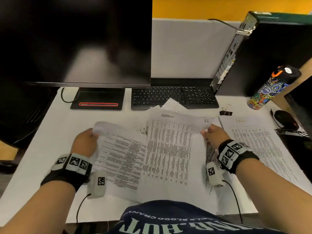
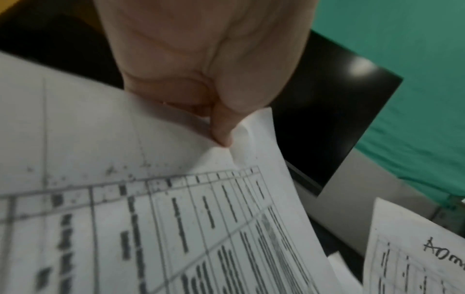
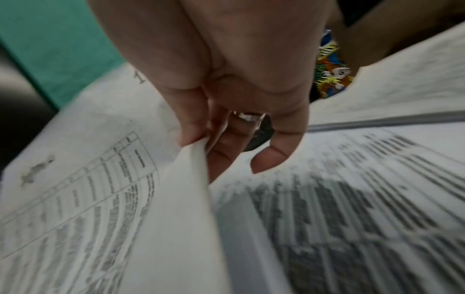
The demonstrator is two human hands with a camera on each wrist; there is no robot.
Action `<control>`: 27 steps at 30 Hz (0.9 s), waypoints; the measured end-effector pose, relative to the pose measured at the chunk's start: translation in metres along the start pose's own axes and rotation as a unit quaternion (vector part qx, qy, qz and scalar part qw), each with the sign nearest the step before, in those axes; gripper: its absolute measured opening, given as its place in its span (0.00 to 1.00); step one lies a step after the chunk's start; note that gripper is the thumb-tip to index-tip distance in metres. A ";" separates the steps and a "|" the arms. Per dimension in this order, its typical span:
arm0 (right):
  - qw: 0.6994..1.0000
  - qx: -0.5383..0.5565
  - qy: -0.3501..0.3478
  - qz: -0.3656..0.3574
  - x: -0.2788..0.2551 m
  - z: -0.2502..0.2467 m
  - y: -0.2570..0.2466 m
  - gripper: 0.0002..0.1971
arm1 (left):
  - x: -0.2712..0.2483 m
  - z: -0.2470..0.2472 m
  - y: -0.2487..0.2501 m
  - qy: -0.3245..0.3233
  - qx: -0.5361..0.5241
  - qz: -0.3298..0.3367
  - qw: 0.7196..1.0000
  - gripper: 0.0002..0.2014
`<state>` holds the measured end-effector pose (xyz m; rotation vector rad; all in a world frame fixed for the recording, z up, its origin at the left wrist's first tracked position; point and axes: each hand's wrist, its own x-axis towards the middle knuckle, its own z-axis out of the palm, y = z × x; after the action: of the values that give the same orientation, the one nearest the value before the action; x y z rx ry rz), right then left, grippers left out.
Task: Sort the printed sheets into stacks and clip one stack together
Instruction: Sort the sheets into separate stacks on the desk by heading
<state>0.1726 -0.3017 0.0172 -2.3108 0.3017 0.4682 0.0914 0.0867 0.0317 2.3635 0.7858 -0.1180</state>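
Two printed sheets are held up over the white desk [image 1: 50, 149]. My left hand [image 1: 92, 135] pinches the top left corner of a sheet of dense text [image 1: 121, 154]; in the left wrist view the left hand [image 2: 221, 137] has its thumb on that curled corner. My right hand [image 1: 206, 133] pinches the right edge of the sheet marked "12" [image 1: 168, 149]; the right wrist view shows the right hand [image 3: 198, 145] on its folded edge. A stack headed "Admin" [image 1: 256, 149] lies flat at the right. A black binder clip [image 1: 226, 111] sits behind it, untouched.
More loose sheets [image 1: 172, 105] lie under the held ones and overlap the keyboard [image 1: 173, 97]. A monitor [image 1: 76, 39] stands at the back left, a PC tower [image 1: 270, 56] and patterned bottle [image 1: 270, 88] at the back right, a mouse [image 1: 285, 119] at the right edge.
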 end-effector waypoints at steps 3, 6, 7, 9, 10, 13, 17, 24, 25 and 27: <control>0.996 0.045 -0.034 -0.063 -0.013 0.007 -0.030 0.07 | 0.002 -0.014 0.028 -0.044 0.000 0.069 0.997 0.15; 0.982 0.135 -0.090 -0.094 -0.030 0.021 -0.054 0.09 | -0.006 -0.017 0.061 -0.101 -0.047 0.140 0.984 0.12; 0.977 0.147 -0.109 -0.105 -0.034 0.026 -0.059 0.11 | -0.011 -0.018 0.073 -0.120 -0.060 0.158 0.978 0.09; 0.978 0.106 -0.128 -0.125 -0.040 0.035 -0.063 0.13 | -0.018 -0.020 0.093 -0.164 -0.071 0.200 0.964 0.06; 0.979 0.083 -0.134 -0.127 -0.044 0.038 -0.064 0.12 | -0.020 -0.021 0.099 -0.181 -0.074 0.218 0.956 0.05; 0.987 0.055 -0.114 -0.101 -0.046 0.047 -0.056 0.13 | -0.025 -0.023 0.103 -0.201 -0.076 0.230 0.949 0.06; 0.984 0.170 -0.039 -0.037 -0.046 0.040 -0.047 0.15 | -0.024 -0.027 0.082 -0.085 -0.059 0.216 0.971 0.17; 0.945 0.322 -0.041 0.046 -0.046 0.045 -0.051 0.09 | -0.043 0.004 0.048 -0.130 -0.362 0.089 0.919 0.37; 0.944 0.322 -0.060 0.037 -0.049 0.050 -0.052 0.10 | -0.047 0.010 0.048 -0.144 -0.354 0.086 0.920 0.29; 0.971 0.223 -0.085 0.012 -0.050 0.060 -0.049 0.12 | -0.052 0.018 0.043 -0.143 -0.339 0.066 0.927 0.17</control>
<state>0.1299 -0.2214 0.0296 -1.8186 0.3151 0.5458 0.0756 0.0227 0.0552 1.6806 0.4276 -0.1083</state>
